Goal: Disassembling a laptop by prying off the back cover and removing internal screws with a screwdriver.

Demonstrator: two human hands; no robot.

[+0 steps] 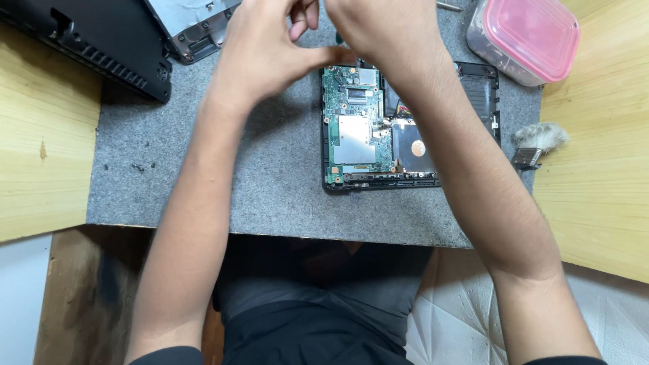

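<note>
Laptop base (412, 128), opened, lies on the grey mat (270, 182) over our wooden tabletop (40, 149), its green circuit board (355, 122) exposed. Black cover (94, 40) sits at far left, pink-lidded box (527, 37) far right, brush (537, 142) beside it. Our left hand (260, 51) and right hand (378, 30) meet above the board's top edge; fingers curled together, what they grip we cannot tell. Tiny screws (138, 167) lie loose on the mat.

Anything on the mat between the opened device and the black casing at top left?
Only the left forearm crosses it; otherwise bare grey mat, head view.
</note>
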